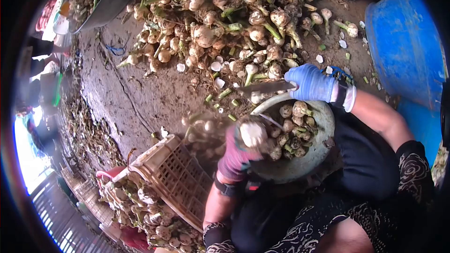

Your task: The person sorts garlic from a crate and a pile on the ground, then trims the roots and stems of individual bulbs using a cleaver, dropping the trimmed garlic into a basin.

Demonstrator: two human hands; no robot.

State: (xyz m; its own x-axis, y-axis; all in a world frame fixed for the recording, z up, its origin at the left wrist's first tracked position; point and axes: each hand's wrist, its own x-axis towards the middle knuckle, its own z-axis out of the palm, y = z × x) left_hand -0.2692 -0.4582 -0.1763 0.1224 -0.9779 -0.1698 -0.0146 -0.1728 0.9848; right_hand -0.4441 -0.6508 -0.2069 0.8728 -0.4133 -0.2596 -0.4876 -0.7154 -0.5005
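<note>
My left hand (236,157), in a pinkish-red glove, is closed round a pale garlic bulb (253,134), blurred by motion. It is at the left rim of a round grey-green basin (323,147), which holds several soil-stained garlic bulbs (300,108) with short stems. My right hand (311,83), gloved in blue, grips a knife (267,87) above the basin's far rim. The knife's blade points left and is clear of the bulb. Part of its handle is hidden in my fist.
A large heap of garlic bulbs (206,33) covers the ground ahead, with cut stems and white slices around it. Blue tubs (405,42) stand at the right. A tilted plastic basket (171,171) lies at the left, beside more garlic (154,220). Another filled container (110,7) is at upper left.
</note>
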